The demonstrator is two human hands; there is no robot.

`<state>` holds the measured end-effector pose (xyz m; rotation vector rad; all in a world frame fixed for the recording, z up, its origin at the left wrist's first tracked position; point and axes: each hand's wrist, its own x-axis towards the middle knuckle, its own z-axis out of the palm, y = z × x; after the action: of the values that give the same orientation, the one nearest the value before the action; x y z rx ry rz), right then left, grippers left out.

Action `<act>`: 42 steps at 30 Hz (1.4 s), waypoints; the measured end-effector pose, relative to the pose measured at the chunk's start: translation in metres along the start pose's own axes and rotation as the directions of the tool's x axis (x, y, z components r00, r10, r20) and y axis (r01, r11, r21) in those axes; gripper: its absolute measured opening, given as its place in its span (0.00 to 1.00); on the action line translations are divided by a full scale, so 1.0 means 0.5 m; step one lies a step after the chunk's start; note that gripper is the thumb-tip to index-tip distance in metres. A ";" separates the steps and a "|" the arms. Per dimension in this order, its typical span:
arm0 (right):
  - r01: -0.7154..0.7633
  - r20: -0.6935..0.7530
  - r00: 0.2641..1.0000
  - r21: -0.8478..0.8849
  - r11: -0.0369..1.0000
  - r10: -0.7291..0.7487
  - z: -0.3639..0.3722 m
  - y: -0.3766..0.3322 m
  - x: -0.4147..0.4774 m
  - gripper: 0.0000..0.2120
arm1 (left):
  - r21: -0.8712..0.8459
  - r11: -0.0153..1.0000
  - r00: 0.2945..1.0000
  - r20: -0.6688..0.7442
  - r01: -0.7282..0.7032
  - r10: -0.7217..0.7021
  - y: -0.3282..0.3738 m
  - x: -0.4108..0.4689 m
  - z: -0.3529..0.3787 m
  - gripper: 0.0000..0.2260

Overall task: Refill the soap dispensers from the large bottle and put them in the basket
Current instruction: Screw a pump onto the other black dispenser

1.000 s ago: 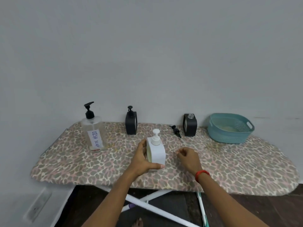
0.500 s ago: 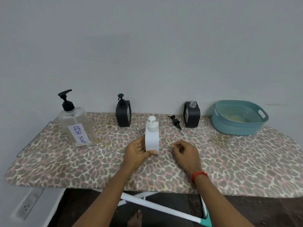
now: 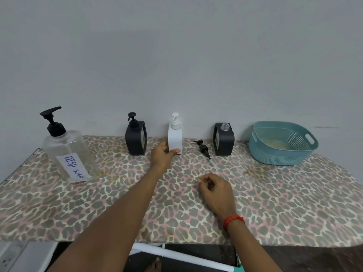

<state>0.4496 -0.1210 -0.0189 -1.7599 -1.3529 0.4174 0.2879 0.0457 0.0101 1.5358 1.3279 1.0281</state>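
White soap dispenser (image 3: pixel 175 140), a flat-sided bottle with its white pump fitted, stands upright at about 12 o'clock on the ironing board (image 3: pixel 275 203), near the far edge by the grey wall (image 3: pixel 176 55). The left hand (image 3: pixel 162 155) grasps its lower part, with the thumb across the front near the bottom and the fingers wrapped round the left side. Just beside it at 11 o'clock stands a black dispenser with pump (image 3: pixel 136 138). At 1 o'clock stands a second black dispenser (image 3: pixel 224 140) with its clear threaded neck uncovered. Between that one and the white one a loose black pump (image 3: pixel 203 149) lies on its side on the leopard-print cover. A large clear bottle (image 3: pixel 66 154), with a black pump and a label reading DISH SOAP, stands at 9 o'clock, well apart from the rest. A teal basket (image 3: pixel 275 156) with perforated walls sits at 2 o'clock. The right hand (image 3: pixel 215 188) rests at about 5 o'clock, nearer the person, with its fingers loosely curled and holding nothing. A red band (image 3: pixel 233 220) circles that wrist.
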 end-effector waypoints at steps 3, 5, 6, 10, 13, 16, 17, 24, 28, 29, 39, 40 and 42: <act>-0.004 -0.009 1.000 0.022 1.000 0.004 0.002 0.001 -0.002 0.09 | 0.040 0.999 0.999 -0.019 -0.030 0.030 -0.009 0.005 0.003 0.25; -0.002 -0.009 1.000 0.017 1.000 0.002 0.002 0.002 -0.001 0.07 | 0.057 0.998 0.999 -0.016 -0.040 0.041 -0.009 0.002 0.003 0.25; -0.003 -0.011 1.000 0.011 1.000 0.003 0.002 0.001 -0.001 0.05 | 0.071 0.997 0.999 -0.012 -0.045 0.046 -0.006 -0.003 0.004 0.24; -0.028 0.004 1.000 0.069 0.997 0.028 -0.001 -0.007 -0.004 0.03 | 0.218 0.971 0.994 -0.024 -0.102 0.109 0.005 -0.041 -0.001 0.26; -0.103 -0.054 0.992 0.191 0.976 0.115 -0.006 -0.013 0.005 0.05 | 0.317 0.946 0.994 -0.060 -0.068 0.092 -0.002 -0.098 -0.019 0.26; -0.194 -0.251 0.937 0.207 0.959 0.244 -0.015 -0.023 0.048 0.16 | 0.454 0.880 0.990 0.036 -0.137 0.135 -0.023 -0.162 -0.039 0.20; -0.232 -0.318 0.904 0.198 0.952 0.286 -0.021 -0.028 0.069 0.23 | 0.503 0.845 0.984 0.079 -0.180 0.162 -0.032 -0.181 -0.044 0.18; -0.357 -0.299 0.871 0.157 0.921 0.389 -0.068 -0.047 0.223 0.30 | 0.524 0.814 0.968 0.107 -0.249 0.227 -0.055 -0.236 -0.061 0.16; -0.329 -0.297 0.889 0.117 0.937 0.349 -0.074 -0.044 0.241 0.18 | 0.482 0.846 0.972 0.058 -0.227 0.227 -0.045 -0.237 -0.061 0.19; -0.317 -0.315 0.886 0.124 0.940 0.340 -0.076 -0.042 0.234 0.17 | 0.464 0.859 0.974 0.043 -0.216 0.222 -0.042 -0.238 -0.060 0.21; -0.084 -0.297 0.945 0.190 0.978 0.139 -0.070 -0.123 0.075 0.11 | 0.297 0.941 0.987 0.047 -0.161 0.154 -0.023 -0.256 -0.072 0.53; -0.069 -0.256 0.960 0.194 0.979 0.118 -0.066 -0.134 0.054 0.10 | 0.296 0.943 0.988 0.060 -0.153 0.142 -0.021 -0.258 -0.073 0.57; -0.045 -0.172 0.982 0.217 0.975 0.084 -0.051 -0.152 0.016 0.09 | 0.284 0.948 0.988 0.081 -0.147 0.129 -0.017 -0.262 -0.075 0.62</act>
<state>0.4232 -0.1210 0.0574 -1.6256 -1.0844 0.4122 0.2365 -0.0807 0.0062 1.8872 1.3898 0.8910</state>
